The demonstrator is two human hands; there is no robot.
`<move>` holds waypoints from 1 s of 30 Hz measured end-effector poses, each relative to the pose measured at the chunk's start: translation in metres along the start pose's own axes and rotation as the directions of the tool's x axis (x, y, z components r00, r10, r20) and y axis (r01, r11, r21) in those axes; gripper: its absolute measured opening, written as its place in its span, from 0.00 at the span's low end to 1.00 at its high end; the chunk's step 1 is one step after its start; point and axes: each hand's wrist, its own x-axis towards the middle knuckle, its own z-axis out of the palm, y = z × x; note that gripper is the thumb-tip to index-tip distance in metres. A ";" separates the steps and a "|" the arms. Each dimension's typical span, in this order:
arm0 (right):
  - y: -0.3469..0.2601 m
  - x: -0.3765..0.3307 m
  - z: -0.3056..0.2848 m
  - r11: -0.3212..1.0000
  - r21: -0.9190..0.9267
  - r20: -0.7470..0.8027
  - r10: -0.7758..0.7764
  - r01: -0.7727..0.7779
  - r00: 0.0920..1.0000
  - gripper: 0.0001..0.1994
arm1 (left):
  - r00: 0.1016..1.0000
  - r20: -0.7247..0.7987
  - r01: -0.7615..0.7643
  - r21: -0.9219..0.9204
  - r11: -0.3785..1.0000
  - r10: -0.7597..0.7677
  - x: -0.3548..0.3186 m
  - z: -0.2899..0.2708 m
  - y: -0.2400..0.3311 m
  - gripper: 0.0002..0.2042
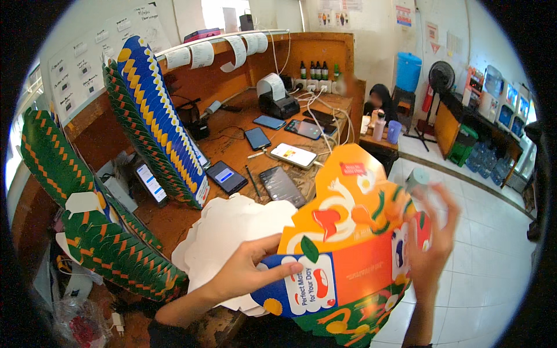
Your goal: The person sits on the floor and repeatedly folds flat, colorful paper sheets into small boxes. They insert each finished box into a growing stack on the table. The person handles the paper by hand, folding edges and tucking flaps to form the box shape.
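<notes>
I hold a flat printed cardboard box blank (348, 243), orange with blue, green and white patches, tilted up in front of me. My left hand (246, 269) grips its lower left edge with the thumb across a blue and white panel. My right hand (432, 238) is blurred and holds its right edge, fingers spread. Under the left hand lies a pile of white, scallop-edged blanks (232, 232) face down on the wooden counter (232, 148).
Tall leaning stacks of folded blanks stand on the left: blue and yellow (159, 116), green and orange (110, 249). Several phones (281, 185) with cables and a receipt printer (275, 95) lie on the counter. A seated person (380, 104) is beyond it; white tiled floor (487, 243) lies right.
</notes>
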 end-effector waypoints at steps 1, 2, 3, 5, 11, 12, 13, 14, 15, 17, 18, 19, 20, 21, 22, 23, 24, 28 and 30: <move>-0.011 -0.008 0.004 0.982 0.181 0.134 0.025 -0.050 0.991 0.22 | 0.995 0.017 0.100 -0.023 0.995 -0.100 0.001 0.003 -0.003 0.21; -0.017 -0.013 0.001 0.975 0.222 0.306 -0.101 0.032 0.947 0.23 | 0.993 0.034 0.114 -0.056 0.992 -0.112 0.002 0.007 -0.007 0.20; -0.027 -0.020 0.005 0.966 0.259 0.389 -0.121 0.017 0.913 0.28 | 0.994 0.077 0.087 -0.106 0.991 -0.079 0.003 0.009 -0.009 0.19; -0.037 -0.026 0.006 0.973 0.231 0.499 -0.144 0.029 0.854 0.33 | 0.980 0.137 0.165 -0.133 0.977 -0.147 0.004 0.011 -0.014 0.18; -0.038 -0.028 0.022 0.850 0.510 0.609 -0.248 -0.133 0.753 0.29 | 0.986 0.109 -0.149 0.217 0.965 0.128 0.006 0.008 -0.025 0.13; -0.037 -0.030 0.022 0.819 0.556 0.601 -0.277 -0.143 0.750 0.26 | 0.971 0.122 -0.236 0.297 0.925 0.208 0.006 0.009 -0.027 0.13; -0.036 -0.033 0.022 0.807 0.559 0.621 -0.259 -0.187 0.740 0.24 | 0.960 0.127 -0.280 0.331 0.901 0.251 0.006 0.010 -0.029 0.13; -0.036 -0.037 0.022 0.791 0.573 0.617 -0.246 -0.213 0.747 0.23 | 0.946 0.135 -0.324 0.365 0.873 0.294 0.006 0.013 -0.032 0.13; -0.036 -0.040 0.021 0.777 0.581 0.621 -0.231 -0.243 0.749 0.22 | 0.926 0.125 -0.376 0.407 0.832 0.357 0.005 0.015 -0.035 0.12; -0.032 -0.046 0.018 0.803 0.563 0.560 -0.195 -0.197 0.805 0.19 | 0.948 0.072 -0.308 0.450 0.838 0.310 0.002 0.024 -0.041 0.12; -0.028 -0.048 0.015 0.820 0.551 0.548 -0.216 -0.154 0.808 0.19 | 0.936 0.048 -0.330 0.460 0.824 0.348 0.002 0.028 -0.045 0.12; -0.024 -0.049 0.013 0.838 0.533 0.535 -0.226 -0.117 0.814 0.18 | 0.930 0.049 -0.341 0.476 0.810 0.363 0.004 0.031 -0.050 0.12; -0.021 -0.052 0.009 0.868 0.491 0.518 -0.221 -0.075 0.826 0.17 | 0.963 0.092 -0.269 0.427 0.863 0.254 0.006 0.031 -0.054 0.14; -0.016 -0.054 0.006 0.846 0.520 0.483 -0.179 -0.116 0.857 0.17 | 0.979 0.117 -0.197 0.348 0.917 0.165 0.009 0.031 -0.059 0.16; -0.011 -0.055 0.002 0.827 0.540 0.458 -0.135 -0.155 0.878 0.17 | 0.985 0.166 -0.094 0.273 0.957 0.050 0.014 0.031 -0.063 0.18; -0.007 -0.057 -0.002 0.806 0.560 0.433 -0.088 -0.192 0.897 0.17 | 0.974 0.220 0.003 0.198 0.980 -0.048 0.019 0.030 -0.068 0.20; -0.005 -0.061 -0.006 0.747 0.593 0.420 0.032 -0.301 0.907 0.17 | 0.929 0.343 0.219 -0.206 0.954 -0.139 0.024 0.035 -0.073 0.30; 0.010 -0.076 -0.015 0.654 0.681 0.528 -0.127 -0.330 0.839 0.17 | 0.718 0.619 0.696 -0.655 0.295 -0.319 0.038 0.041 -0.089 0.40; 0.015 -0.086 -0.008 0.562 0.744 0.582 -0.281 -0.361 0.763 0.14 | 0.741 0.548 0.667 -0.669 0.329 -0.389 0.039 0.046 -0.094 0.31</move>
